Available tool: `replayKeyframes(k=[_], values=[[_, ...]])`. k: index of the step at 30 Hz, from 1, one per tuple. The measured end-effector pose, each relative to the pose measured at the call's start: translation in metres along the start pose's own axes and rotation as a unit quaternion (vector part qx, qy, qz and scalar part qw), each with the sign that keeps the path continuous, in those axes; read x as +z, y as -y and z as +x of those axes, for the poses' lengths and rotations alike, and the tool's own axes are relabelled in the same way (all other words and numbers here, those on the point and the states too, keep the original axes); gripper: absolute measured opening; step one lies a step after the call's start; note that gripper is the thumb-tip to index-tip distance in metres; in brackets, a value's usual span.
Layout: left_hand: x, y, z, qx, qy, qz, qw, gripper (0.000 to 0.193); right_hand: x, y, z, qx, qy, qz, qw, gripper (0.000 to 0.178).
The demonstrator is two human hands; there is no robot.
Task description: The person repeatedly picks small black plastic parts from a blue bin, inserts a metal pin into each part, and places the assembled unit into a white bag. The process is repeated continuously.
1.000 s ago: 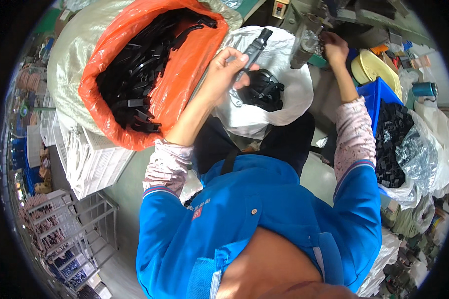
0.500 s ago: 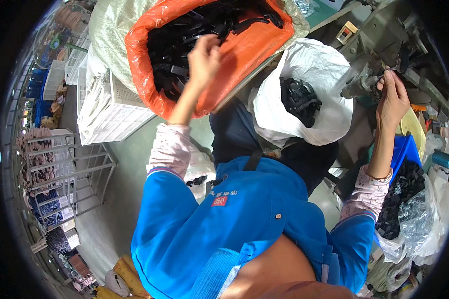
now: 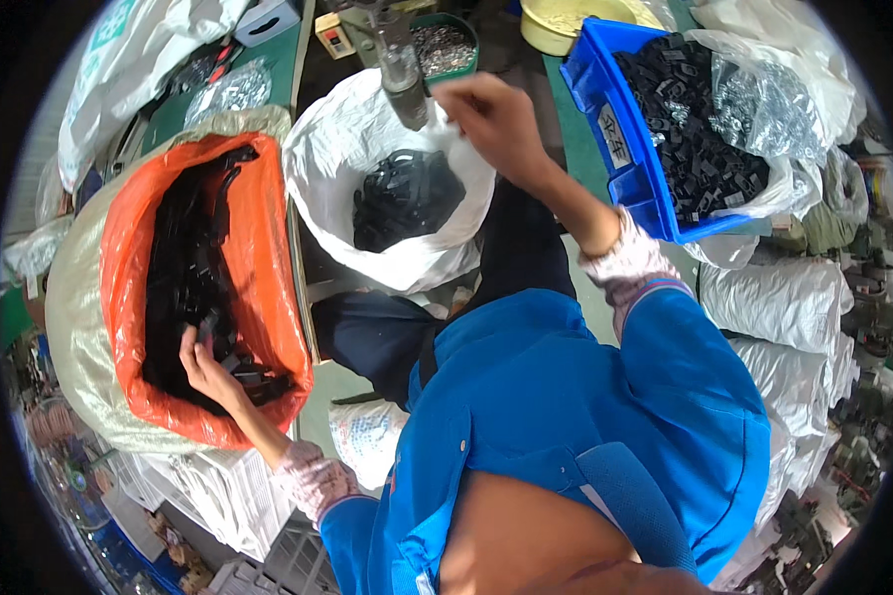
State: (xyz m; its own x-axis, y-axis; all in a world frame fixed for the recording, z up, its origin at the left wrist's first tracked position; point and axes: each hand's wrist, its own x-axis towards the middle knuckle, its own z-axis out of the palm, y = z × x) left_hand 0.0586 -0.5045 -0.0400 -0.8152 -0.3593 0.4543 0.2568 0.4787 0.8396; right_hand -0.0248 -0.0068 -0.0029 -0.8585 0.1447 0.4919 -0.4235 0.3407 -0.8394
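Observation:
My left hand (image 3: 208,371) reaches into a sack lined with orange plastic (image 3: 283,297). Its thumb and fingers close on a black plastic part among the many curved black parts (image 3: 191,263) heaped there; the grip is partly lost against the dark pile. My right hand (image 3: 494,121) is raised beside a metal machine post (image 3: 399,71), over the right rim of a white sack (image 3: 313,149). Its fingers are curled together and a little blurred, so whatever they pinch cannot be made out. Black parts (image 3: 407,198) lie inside the white sack, between my knees.
A blue bin (image 3: 615,164) of small black pieces and a clear bag of shiny metal bits (image 3: 764,104) stands at right. Behind are a yellow basin (image 3: 556,35) and a green tub (image 3: 445,48). White sacks (image 3: 774,297) line the right; a white crate (image 3: 238,496) stands lower left.
My view has swung to the right. My left hand has gone from above the black parts down onto them. My right hand has come away from the machine's far side toward the white sack.

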Motion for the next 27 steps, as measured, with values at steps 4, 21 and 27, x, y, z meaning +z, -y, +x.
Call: replayKeyframes(k=[4,21,27], values=[[-0.014,-0.008,-0.015,-0.148,-0.067,0.002,0.987,0.011,-0.069,0.034,-0.053,0.068,-0.011,-0.046,0.997,0.014],[0.265,-0.163,-0.098,-0.416,0.389,-0.57,0.592,0.036,-0.257,0.024,-0.082,0.274,0.234,-0.435,0.825,0.035],[0.346,-0.241,-0.125,-0.393,0.526,-0.545,0.522,0.026,-0.266,0.022,-0.084,0.28,0.166,-0.318,0.891,0.031]])
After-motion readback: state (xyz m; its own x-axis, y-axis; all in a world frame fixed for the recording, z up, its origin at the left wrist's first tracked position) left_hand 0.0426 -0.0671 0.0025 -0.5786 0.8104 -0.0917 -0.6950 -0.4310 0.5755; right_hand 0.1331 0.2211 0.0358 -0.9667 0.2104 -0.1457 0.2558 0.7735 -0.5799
